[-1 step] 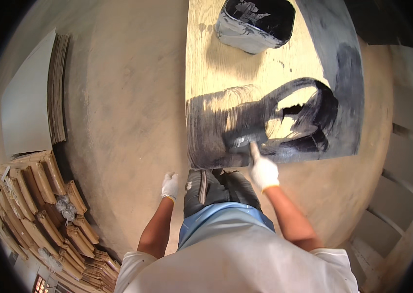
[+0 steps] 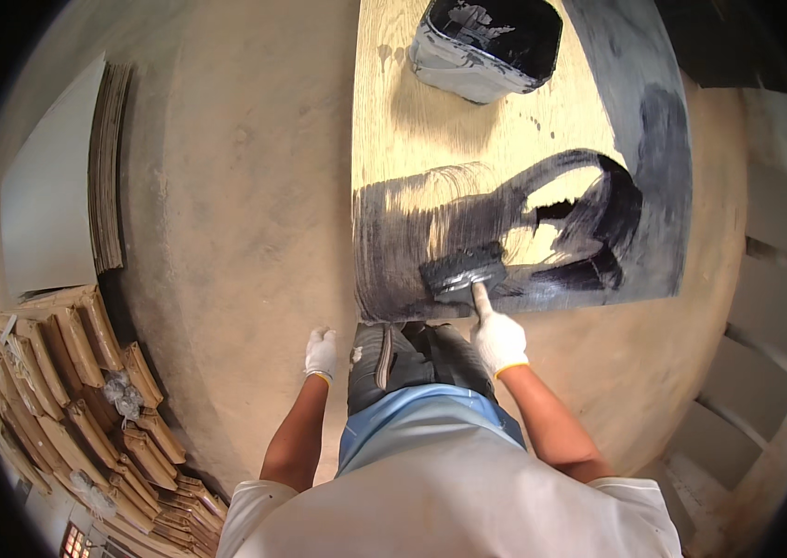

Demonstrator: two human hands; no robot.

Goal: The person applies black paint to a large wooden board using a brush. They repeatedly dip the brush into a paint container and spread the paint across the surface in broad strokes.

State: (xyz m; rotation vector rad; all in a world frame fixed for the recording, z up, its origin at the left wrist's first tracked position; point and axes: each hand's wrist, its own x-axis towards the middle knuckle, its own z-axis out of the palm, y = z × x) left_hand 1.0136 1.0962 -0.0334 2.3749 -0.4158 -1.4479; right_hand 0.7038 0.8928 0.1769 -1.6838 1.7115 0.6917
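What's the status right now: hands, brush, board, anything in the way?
Right hand grips the wide brush, bristles on the board. Left hand free, off the board. Near end partly black. Paint tub stands at far end, clear of the brush.

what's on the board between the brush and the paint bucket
In the head view, only board lies between the wide brush and the black paint bucket: streaky black strokes near the brush, then bare pale wood with a few small drips.

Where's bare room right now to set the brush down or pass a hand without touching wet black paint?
Bare floor lies between the board and the leaning panels, beside the left hand. Unpainted wood sits between the paint bucket and the black strokes. It is crowded around the right hand and brush, and by the stacked wood pieces.
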